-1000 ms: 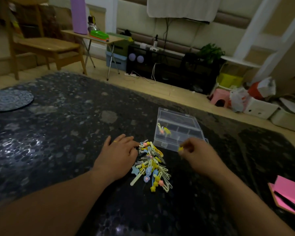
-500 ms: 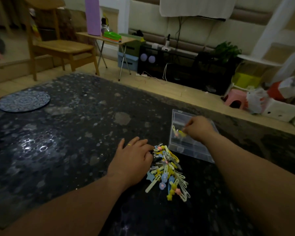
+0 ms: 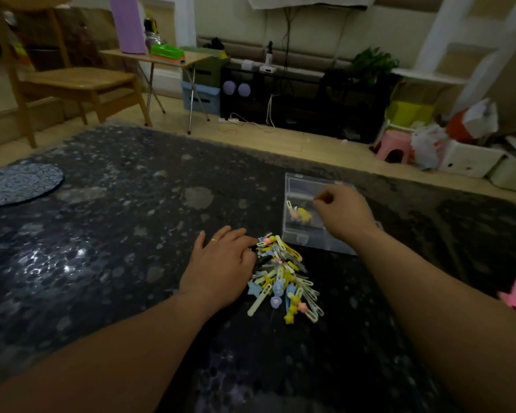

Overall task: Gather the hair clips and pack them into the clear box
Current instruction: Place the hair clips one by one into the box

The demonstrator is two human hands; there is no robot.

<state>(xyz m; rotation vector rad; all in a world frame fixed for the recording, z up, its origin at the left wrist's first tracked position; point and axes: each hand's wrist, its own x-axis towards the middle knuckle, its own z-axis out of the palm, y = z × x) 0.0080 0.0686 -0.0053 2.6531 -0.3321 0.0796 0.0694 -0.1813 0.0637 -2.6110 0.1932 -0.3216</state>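
Head view: the left hand [image 3: 221,269] lay open against the hair clips [image 3: 283,281], seemingly corralling the pile beside the clear box [image 3: 298,239]. Over that box the right hand [image 3: 340,213] curled; whether it pinched a clip, I could not tell.

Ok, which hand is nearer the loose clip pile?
Left. The left hand touches the pile's left edge; the right hand hovers over the clear box, beyond the pile.
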